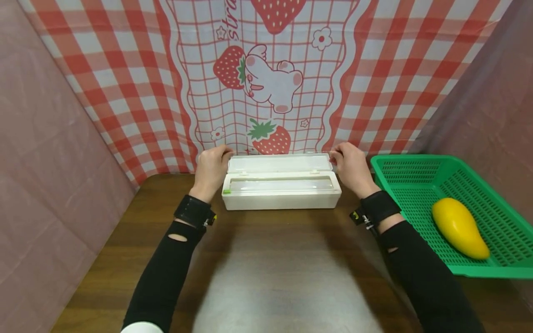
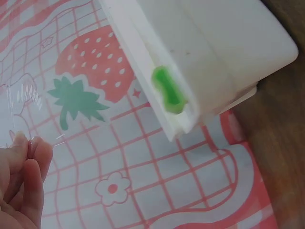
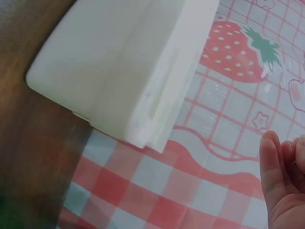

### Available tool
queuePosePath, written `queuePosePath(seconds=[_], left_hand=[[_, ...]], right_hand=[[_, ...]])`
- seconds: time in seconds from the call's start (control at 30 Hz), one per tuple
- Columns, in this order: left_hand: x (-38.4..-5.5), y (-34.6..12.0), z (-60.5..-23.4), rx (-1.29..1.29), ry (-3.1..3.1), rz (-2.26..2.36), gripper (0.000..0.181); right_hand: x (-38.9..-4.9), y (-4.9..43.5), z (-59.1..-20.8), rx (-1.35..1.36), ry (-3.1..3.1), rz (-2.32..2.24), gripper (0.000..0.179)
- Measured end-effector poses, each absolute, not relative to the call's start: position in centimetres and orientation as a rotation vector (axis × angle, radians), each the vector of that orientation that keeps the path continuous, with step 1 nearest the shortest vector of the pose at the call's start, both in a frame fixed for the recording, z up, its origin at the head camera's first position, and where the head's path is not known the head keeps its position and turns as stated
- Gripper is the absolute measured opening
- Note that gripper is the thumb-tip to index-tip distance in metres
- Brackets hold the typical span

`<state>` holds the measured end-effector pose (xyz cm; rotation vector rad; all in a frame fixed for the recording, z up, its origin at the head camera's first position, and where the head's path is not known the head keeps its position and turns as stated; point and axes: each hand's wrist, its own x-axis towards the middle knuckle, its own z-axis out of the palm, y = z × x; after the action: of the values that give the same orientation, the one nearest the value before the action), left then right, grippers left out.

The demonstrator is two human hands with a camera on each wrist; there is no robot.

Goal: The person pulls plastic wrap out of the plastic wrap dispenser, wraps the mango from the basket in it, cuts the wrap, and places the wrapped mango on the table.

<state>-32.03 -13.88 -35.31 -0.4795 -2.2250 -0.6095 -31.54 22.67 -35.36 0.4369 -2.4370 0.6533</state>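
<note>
A white cling film dispenser box [image 1: 281, 201] lies on the table at the back, its lid [image 1: 280, 163] raised toward the curtain. A green slider [image 2: 167, 90] sits at the left end of its edge. Clear cling film [image 2: 25, 102] stretches out beyond the box, hard to make out against the print. At the box's left end my left hand [image 1: 213, 169] pinches the film between thumb and fingers. My right hand [image 1: 354, 169] pinches the film's other side, beyond the right end of the box. Both hands are raised near the lid's height.
A green plastic basket [image 1: 416, 162] with a yellow mango [image 1: 460, 228] in it stands to the right, close to my right forearm. Behind the box hangs a red and white checked curtain [image 1: 137, 60] with strawberries. The brown wooden table [image 1: 275, 268] spreads toward me.
</note>
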Motion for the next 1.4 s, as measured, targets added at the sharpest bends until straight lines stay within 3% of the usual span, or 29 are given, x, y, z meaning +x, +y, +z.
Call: queuePosePath(seconds=[1.1, 1.4], left_hand=[[-28.9, -14.3, -32.4, -0.442, -2.146, -0.509, 0.037], [-27.9, -14.5, -32.4, -0.446, -2.054, -0.528, 0.028]], right_hand=[[-28.2, 23.1, -32.6, 0.516, -2.278, 0.576, 0.022], [-27.1, 23.0, -32.1, 0.550, -2.214, 0.563, 0.024]])
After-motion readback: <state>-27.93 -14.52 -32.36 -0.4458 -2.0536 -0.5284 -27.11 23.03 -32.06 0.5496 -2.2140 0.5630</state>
